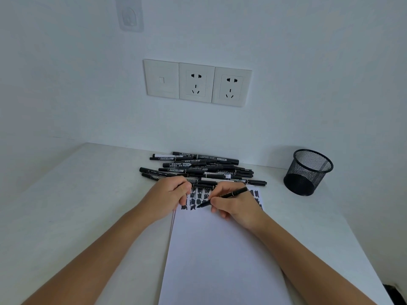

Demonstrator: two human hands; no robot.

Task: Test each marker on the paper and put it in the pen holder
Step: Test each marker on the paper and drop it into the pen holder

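White paper point(220, 249) lies nearest, a small stack set lengthways on the pale table point(88, 194), most of it bare. Only its far end is used, crowded with black test scribbles point(199, 195) in rows.

At that end both hands are at work. Her or his right hand point(236, 206) pinches a black marker point(224, 196) in a writing grip, with the tip down on the sheet at the lower edge of the scribbles and the barrel slanting up and away to the right. This looks like the testing step for this marker, done beside the other marks to keep them together. The left hand point(169, 194) rests with bent fingers on the sheet's far left corner, seemingly to stop it sliding. Whether it also hides a cap I cannot tell.

Just beyond the hands lies the pile of markers point(202, 168), mostly side by side and touching the paper's far edge, so the next one is an easy reach.

Further right, well apart from the paper, stands the black mesh pen holder point(308, 172), upright near the wall. No marker shows above its rim, so I judge the task is barely started on that count.

On the wall behind are white sockets point(197, 83).
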